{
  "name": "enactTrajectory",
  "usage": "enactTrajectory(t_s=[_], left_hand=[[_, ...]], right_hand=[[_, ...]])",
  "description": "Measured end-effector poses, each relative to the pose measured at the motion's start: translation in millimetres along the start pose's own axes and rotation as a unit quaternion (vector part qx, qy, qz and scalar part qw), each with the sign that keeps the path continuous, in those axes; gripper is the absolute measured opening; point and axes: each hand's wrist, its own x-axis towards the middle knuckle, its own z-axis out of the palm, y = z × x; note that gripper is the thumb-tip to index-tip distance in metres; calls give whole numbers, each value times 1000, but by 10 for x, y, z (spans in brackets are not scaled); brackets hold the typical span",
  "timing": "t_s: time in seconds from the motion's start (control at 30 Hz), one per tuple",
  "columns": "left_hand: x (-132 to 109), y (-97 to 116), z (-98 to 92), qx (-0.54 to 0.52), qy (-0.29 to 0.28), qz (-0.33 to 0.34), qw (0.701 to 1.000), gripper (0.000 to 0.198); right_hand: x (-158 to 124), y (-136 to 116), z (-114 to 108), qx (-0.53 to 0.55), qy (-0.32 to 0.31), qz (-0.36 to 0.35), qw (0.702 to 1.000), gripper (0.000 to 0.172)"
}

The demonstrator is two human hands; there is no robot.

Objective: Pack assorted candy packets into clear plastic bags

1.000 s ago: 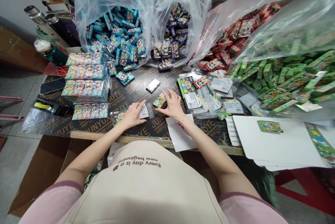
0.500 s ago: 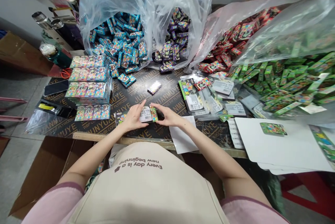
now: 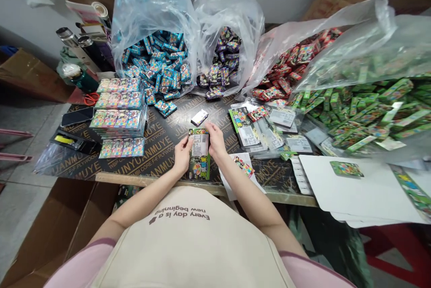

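Both hands hold one clear plastic sleeve with a green printed card and a white barcode label, upright over the near table edge. My left hand pinches its left side. My right hand grips its top right, where a small green box sits in the sleeve's mouth. A small white-backed box lies on the dark plywood table just beyond. A red box lies on a white sheet by my right wrist.
Clear bags hold blue boxes, purple boxes, red boxes and green boxes at the back. Filled packs are stacked at the left. Empty sleeves lie right of centre. A phone, scissors, flasks and cardboard boxes are at the left.
My hands lifted the sleeve off the table and turned it upright. The green box has gone from the tabletop into the sleeve's top. The camera tilted down a little.
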Motion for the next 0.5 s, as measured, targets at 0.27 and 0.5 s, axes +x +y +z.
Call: enactTrajectory(t_s=[0.27,0.5], left_hand=[[139,189,64,-129,53,-171,975,24],[257,260,66,-91,2,-234,968,15]], right_hand=[[-147,-183,-117,15,-61,6,998,41],[-119,-202,-270,85,-91,76,989,44]])
